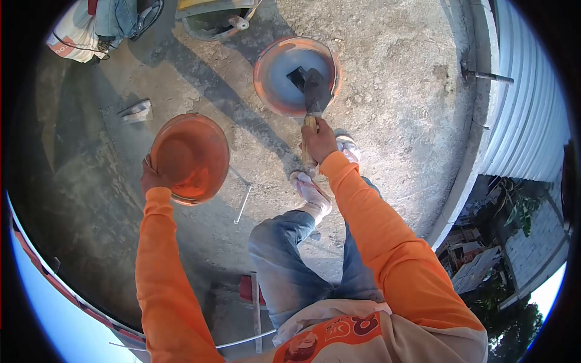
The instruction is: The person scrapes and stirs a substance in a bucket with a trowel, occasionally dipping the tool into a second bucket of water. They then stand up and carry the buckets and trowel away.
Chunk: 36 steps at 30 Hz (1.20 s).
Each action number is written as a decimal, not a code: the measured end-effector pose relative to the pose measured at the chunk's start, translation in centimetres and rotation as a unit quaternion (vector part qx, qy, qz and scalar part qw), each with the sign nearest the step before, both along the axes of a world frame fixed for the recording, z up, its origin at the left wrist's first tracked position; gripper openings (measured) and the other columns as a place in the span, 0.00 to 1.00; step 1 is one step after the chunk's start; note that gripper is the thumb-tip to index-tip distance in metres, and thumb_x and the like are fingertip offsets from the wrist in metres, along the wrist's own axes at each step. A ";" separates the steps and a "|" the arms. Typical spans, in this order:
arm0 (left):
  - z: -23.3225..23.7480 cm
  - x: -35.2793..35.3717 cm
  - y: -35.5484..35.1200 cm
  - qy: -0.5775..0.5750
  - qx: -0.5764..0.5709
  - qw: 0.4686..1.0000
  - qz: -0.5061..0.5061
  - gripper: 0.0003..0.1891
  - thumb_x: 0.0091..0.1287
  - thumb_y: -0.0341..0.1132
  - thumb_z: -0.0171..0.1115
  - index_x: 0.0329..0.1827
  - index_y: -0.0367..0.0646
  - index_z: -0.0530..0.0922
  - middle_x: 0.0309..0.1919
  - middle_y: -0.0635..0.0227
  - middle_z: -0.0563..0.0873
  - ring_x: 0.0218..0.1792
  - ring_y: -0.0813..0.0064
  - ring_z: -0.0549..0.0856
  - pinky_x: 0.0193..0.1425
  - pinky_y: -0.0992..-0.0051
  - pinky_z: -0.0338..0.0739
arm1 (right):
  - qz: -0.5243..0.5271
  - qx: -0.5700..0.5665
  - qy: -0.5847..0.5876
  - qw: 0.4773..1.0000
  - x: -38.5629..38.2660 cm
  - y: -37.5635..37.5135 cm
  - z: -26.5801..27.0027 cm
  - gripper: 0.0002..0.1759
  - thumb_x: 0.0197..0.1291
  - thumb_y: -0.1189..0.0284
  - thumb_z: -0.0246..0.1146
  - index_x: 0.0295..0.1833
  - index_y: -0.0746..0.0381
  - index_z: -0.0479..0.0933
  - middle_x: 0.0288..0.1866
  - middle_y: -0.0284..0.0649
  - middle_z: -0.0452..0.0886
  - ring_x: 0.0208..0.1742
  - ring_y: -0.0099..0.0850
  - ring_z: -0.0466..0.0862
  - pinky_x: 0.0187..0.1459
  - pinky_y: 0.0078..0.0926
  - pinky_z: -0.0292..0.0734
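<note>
My left hand [155, 176] grips the rim of an orange bucket [212, 175], which is tilted so its reddish inside faces me. Only a dusty residue shows in there. In my right hand [321, 142] is a trowel [316, 92], fingers wrapped round its handle. Its grey blade points away from me, over the near side of a second orange bucket [261, 91] that holds cloudy greyish water [293, 63]. A dark rectangular patch shows beside the blade at the water.
A tub with a roller-like object [239, 23] stands at the top. Farther left are a white sack [75, 36] and a crumpled scrap [138, 111]. A thin metal rod [243, 204] lies on the concrete. A low kerb [478, 133] borders corrugated sheeting [526, 109] and a drop.
</note>
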<state>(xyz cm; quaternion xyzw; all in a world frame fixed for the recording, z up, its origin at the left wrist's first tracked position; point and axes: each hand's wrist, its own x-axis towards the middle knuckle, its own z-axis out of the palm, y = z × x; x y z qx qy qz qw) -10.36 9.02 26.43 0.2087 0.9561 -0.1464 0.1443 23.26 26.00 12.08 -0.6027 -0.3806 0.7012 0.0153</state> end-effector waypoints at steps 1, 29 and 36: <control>-0.5 0.7 -1.3 -0.004 0.000 1.000 -0.007 0.24 0.59 0.33 0.56 0.61 0.52 0.67 0.44 0.56 0.84 0.46 0.58 0.83 0.48 0.64 0.77 | 0.018 0.063 -0.012 0.998 -0.4 0.6 -1.0 0.29 0.53 0.62 0.54 0.57 0.70 0.67 0.40 0.59 0.80 0.43 0.52 0.81 0.47 0.41 0.75; -4.7 -7.3 -12.4 -0.005 0.180 0.982 0.064 0.24 0.57 0.29 0.53 0.60 0.46 0.68 0.47 0.50 0.80 0.51 0.49 0.79 0.55 0.59 0.73 | 0.223 -0.006 -0.398 0.890 -4.0 -6.1 5.3 0.28 0.54 0.61 0.54 0.59 0.62 0.65 0.49 0.60 0.77 0.52 0.53 0.78 0.53 0.45 0.73; -3.3 -7.0 -10.9 -0.274 0.183 0.927 0.182 0.20 0.43 0.15 0.62 0.39 0.44 0.71 0.37 0.68 0.77 0.37 0.73 0.79 0.37 0.70 0.80 | -0.009 -0.100 -0.056 0.993 -4.2 -7.7 14.7 0.22 0.55 0.63 0.54 0.51 0.67 0.69 0.29 0.49 0.79 0.25 0.37 0.82 0.24 0.37 0.76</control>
